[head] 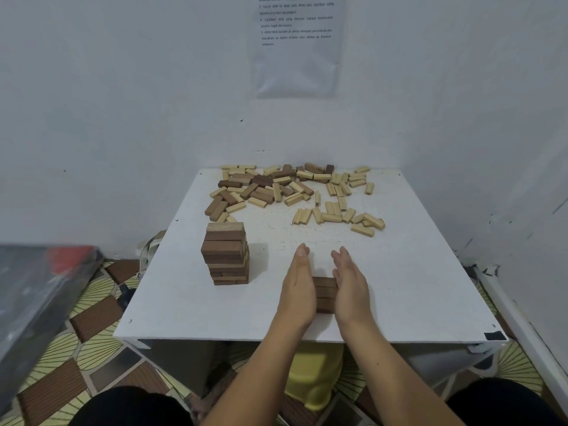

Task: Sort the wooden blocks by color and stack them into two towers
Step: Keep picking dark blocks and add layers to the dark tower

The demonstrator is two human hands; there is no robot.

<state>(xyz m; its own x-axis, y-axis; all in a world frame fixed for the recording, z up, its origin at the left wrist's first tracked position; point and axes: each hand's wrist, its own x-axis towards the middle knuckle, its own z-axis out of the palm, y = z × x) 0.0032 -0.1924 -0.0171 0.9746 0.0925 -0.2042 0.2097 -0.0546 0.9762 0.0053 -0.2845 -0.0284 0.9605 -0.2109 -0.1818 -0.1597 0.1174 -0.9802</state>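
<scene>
A row of three dark brown blocks (325,293) lies flat on the white table (415,272) near its front edge. My left hand (299,281) presses against the row's left side with straight fingers, and my right hand (350,281) presses against its right side the same way. A tower of dark brown blocks (226,255), with a light layer on top, stands to the left. Loose light and dark blocks (292,192) lie scattered across the far half of the table.
White walls close in behind and to the right of the table, with a printed sheet (296,41) taped up. A grey and red object (40,290) sits at the left. A yellow stool (313,376) is under the table, above the patterned floor.
</scene>
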